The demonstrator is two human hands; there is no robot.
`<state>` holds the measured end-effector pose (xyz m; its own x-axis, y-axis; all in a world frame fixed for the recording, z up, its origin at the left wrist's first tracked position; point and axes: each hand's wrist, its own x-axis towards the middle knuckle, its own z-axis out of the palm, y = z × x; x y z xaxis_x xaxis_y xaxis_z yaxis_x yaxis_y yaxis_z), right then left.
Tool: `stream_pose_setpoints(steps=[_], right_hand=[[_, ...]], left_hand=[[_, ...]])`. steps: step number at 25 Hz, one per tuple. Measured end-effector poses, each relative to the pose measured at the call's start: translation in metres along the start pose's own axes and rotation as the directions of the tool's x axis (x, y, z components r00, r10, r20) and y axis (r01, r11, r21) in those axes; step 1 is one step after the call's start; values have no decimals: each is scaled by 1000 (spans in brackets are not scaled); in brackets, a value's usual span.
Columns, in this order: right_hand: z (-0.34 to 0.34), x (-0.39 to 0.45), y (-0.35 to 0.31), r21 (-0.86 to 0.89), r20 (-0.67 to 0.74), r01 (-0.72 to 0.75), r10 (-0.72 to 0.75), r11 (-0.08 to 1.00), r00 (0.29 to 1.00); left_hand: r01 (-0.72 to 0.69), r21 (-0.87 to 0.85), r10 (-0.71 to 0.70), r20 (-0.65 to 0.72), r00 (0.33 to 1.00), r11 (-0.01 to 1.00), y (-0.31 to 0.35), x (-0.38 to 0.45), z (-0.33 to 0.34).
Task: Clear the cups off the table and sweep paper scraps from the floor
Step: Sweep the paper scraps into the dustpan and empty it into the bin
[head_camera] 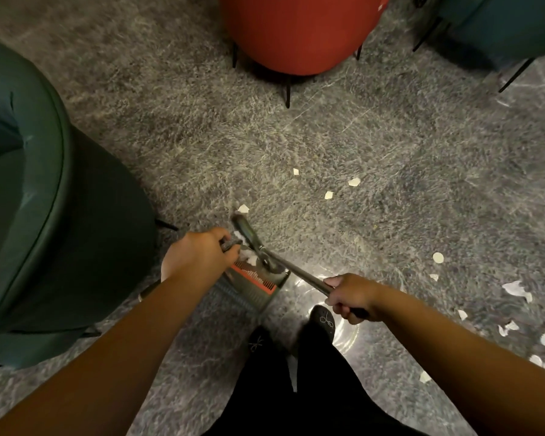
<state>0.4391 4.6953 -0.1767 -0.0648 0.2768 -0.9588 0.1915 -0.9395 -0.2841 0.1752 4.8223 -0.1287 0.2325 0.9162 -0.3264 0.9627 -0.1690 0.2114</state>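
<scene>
Our left hand (199, 253) curls around the dustpan handle (230, 244); our right hand (350, 298) grips the broom handle (299, 275), fingers wrapped tight. Paper scraps (354, 182) lie at one o'clock, more (516, 289) at three.

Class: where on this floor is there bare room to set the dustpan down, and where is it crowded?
Bare floor lies between the green chair and red chair. Scraps dot the middle. The right edge is crowded with scraps.
</scene>
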Motion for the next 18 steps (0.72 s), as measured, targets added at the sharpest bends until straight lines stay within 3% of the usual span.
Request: stream_pose_setpoints(steps=[7,18], right_hand=[[13,-44,-3,62,17,-6,5,998,1000],[-3,-67,8,210,-204,46,-3,977,979]], left_hand=[[-42,10,42,1,999,999,-26,-17,9],[-224,11,224,-40,974,975,-64,-45,7]])
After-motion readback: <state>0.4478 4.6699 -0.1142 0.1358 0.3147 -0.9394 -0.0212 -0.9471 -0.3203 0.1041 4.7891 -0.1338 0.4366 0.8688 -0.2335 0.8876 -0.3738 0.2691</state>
